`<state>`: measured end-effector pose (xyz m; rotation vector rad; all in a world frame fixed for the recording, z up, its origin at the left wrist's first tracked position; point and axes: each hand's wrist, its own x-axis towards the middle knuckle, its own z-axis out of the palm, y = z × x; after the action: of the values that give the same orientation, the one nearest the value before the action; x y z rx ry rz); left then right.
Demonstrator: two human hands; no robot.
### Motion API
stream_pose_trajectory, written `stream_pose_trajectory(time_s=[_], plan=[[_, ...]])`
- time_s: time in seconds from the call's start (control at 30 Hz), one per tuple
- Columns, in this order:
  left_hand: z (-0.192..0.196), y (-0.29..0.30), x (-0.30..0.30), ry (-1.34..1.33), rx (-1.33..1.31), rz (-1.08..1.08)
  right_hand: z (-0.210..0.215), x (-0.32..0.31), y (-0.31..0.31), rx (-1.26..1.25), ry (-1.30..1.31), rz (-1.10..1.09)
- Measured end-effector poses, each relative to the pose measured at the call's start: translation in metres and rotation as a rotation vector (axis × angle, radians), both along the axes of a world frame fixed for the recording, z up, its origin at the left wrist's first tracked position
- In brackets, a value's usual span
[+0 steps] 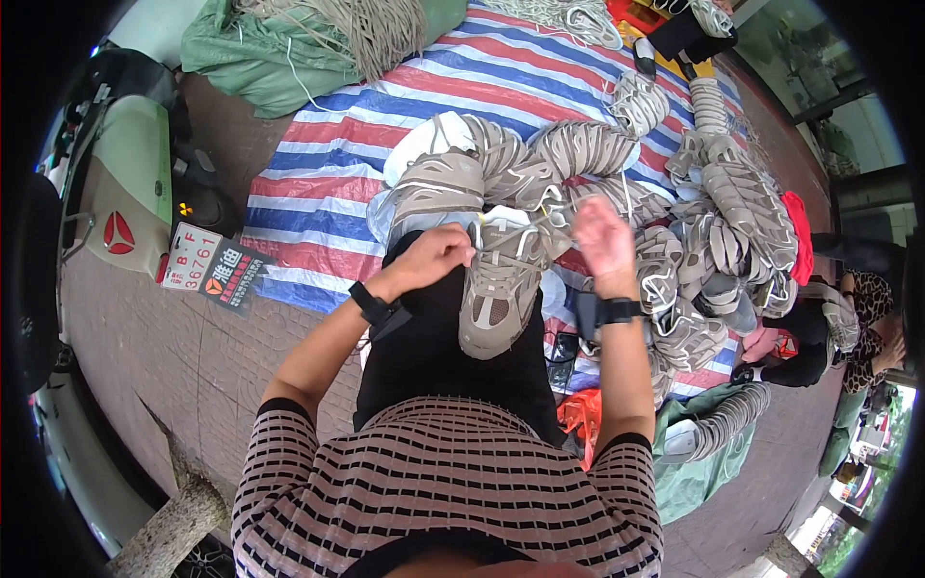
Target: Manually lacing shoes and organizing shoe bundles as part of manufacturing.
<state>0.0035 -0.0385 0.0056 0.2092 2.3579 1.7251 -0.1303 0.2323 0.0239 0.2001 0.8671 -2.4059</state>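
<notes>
A grey-beige sneaker upper [501, 279] with laces across its front rests on my lap, its toe pointing toward me. My left hand [434, 258] is at the left side of its opening, the fingertips pinched together; what is between them is too small to make out. To the right of the upper, my right hand [605, 243] is raised beside it, its fingers smeared by motion. Just beyond lie nested rows of similar uppers [438, 188], close behind both hands. Dark bands with small boxes are strapped round both wrists.
A striped red, white and blue sheet [323, 183] covers the ground. More uppers [742, 207] are heaped at right. A green sack [231, 58] with a bundle of laces [371, 34] lies far left. A scooter [130, 193] stands at left. Another person [872, 308] sits at far right.
</notes>
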Motion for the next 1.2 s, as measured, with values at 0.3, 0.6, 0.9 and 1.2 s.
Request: stream_pose_trajectory(time_s=[0.3, 0.6, 0.9, 1.2], plan=[[-0.003, 0.002, -0.019, -0.298, 0.278, -0.041, 0.019, -0.050, 0.195, 0.189, -0.012, -0.577], [-0.025, 0.040, -0.016, -0.010, 0.215, 0.381, 0.007, -0.031, 0.174, 0.370, 0.026, -0.530], [0.029, 0.043, -0.007, 0.085, -0.529, 0.155, -0.005, -0.022, 0.158, 0.418, 0.039, -0.429], [0.017, 0.050, -0.008, 0.583, -0.576, 0.216, -0.012, -0.020, 0.150, 0.419, -0.006, -0.407]])
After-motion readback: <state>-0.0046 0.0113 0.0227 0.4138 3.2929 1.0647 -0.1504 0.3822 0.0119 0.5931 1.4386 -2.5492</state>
